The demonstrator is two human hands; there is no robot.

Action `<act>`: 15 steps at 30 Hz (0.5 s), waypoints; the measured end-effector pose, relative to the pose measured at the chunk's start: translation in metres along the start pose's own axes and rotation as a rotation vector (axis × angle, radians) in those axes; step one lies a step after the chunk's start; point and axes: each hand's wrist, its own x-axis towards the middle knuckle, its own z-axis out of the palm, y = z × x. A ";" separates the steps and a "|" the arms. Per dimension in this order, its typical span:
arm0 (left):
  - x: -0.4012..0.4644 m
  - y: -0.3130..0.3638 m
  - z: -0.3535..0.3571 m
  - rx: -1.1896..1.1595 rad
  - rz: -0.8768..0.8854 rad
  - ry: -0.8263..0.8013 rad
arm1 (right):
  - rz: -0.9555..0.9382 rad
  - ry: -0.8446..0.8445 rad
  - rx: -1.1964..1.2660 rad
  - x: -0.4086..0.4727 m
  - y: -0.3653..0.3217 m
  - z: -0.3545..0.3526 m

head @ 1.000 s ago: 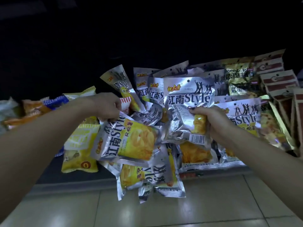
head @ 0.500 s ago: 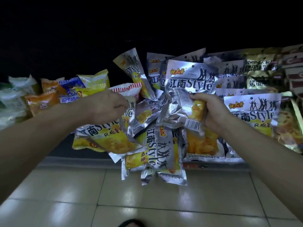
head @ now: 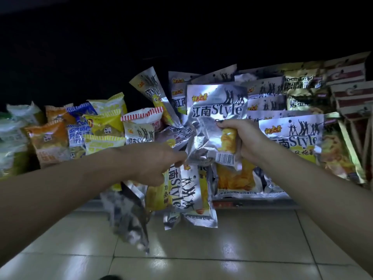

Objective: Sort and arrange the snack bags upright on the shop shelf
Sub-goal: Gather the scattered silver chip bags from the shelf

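— Dim shop, tiled floor below, low shelf crammed with packets.
— Right hand?
— Clenched round an upright silver snack bag, above the shelf's front edge.
— Left hand?
— Pinching that bag's crumpled lower corner; blurred bag beneath, grasp unclear.
— Around?
— Hanging silver bags between wrists; yellow and orange packets left.

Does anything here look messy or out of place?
Yes. Several silver snack bags hang past the shelf edge over the floor, sideways or upside down. One blurred bag below the left hand may be falling. The right hand crumples another bag.
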 end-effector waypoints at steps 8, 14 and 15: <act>0.030 0.001 0.025 -0.296 -0.127 0.066 | 0.025 0.018 -0.043 -0.001 0.006 0.010; 0.052 -0.011 0.045 -0.317 -0.087 0.133 | -0.059 0.136 -0.067 0.001 -0.007 0.017; 0.057 -0.016 0.046 -0.294 -0.095 0.154 | -0.074 0.161 -0.069 0.003 -0.008 0.015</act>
